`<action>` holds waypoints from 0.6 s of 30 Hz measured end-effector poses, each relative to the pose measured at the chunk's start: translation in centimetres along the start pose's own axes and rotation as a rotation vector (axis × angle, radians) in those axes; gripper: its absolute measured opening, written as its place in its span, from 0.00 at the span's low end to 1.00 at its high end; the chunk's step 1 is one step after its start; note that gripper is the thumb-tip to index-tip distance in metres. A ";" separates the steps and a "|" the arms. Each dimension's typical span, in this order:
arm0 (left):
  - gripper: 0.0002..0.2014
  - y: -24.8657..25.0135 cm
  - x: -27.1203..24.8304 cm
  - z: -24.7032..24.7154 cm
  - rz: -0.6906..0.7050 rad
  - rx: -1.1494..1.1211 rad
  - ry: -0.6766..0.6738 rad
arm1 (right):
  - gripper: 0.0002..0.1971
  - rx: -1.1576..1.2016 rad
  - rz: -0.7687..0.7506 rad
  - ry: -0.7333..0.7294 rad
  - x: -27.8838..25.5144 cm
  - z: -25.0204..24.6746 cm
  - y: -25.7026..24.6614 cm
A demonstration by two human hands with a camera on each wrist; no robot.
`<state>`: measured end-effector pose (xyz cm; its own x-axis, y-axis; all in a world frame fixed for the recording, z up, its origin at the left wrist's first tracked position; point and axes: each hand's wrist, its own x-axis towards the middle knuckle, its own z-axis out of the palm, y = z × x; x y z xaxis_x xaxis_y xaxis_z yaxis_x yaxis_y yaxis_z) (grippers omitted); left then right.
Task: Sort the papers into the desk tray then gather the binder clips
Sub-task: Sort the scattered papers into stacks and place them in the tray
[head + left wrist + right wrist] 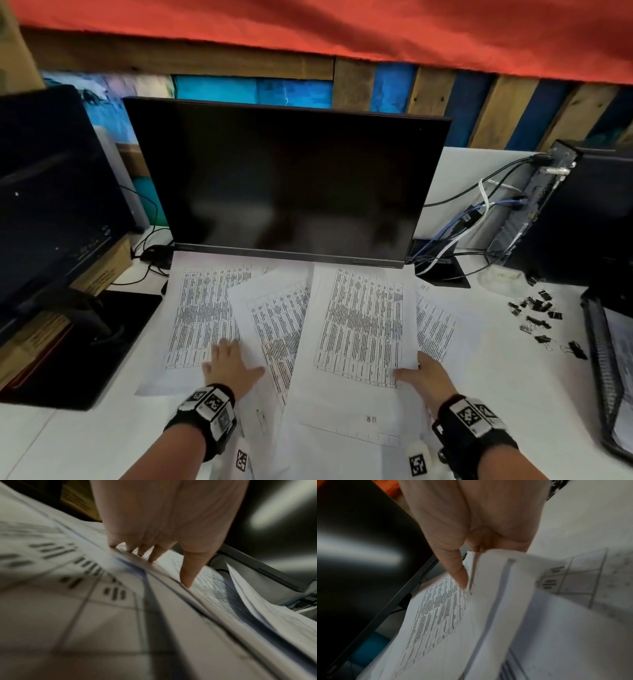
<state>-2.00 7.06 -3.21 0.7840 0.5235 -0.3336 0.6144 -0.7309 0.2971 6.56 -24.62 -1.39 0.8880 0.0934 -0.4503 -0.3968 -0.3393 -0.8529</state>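
Observation:
Several printed sheets lie fanned out on the white desk before a dark monitor. My left hand [227,365] presses flat, fingers spread, on the leftmost sheet [202,308]; in the left wrist view its fingertips [187,584] touch the paper [85,601]. My right hand [423,371] pinches the right edge of the large middle sheet [363,329], thumb on top, other fingers hidden beneath. The right wrist view shows that thumb [458,574] on the lifted, curling sheet [447,615]. Black binder clips [537,315] lie scattered at the right. The black mesh desk tray [597,342] stands at the far right edge, paper inside.
The monitor [287,181] stands right behind the papers. A second monitor [51,192] and its black base sit at left over cardboard boxes. A computer tower [582,212] with hanging cables [479,212] stands at the back right. Bare white desk shows between papers and clips.

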 end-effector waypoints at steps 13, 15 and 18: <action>0.38 -0.6 -1.1 -0.2 0.211 0.214 -0.282 | 0.05 -0.027 0.026 -0.180 0.3 3.6 -2.0; 0.38 -1.1 -0.9 -0.6 0.219 0.116 -0.281 | 0.05 -0.027 0.049 -0.184 0.5 4.1 -2.2; 0.43 -1.7 -0.5 -1.0 0.230 0.033 -0.228 | 0.08 -0.053 0.051 -0.183 0.6 4.5 -2.6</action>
<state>-3.37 8.47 -2.64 0.8597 0.2344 -0.4539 0.4175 -0.8344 0.3598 7.06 -19.44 -0.68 0.8082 0.2414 -0.5371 -0.4231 -0.3964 -0.8148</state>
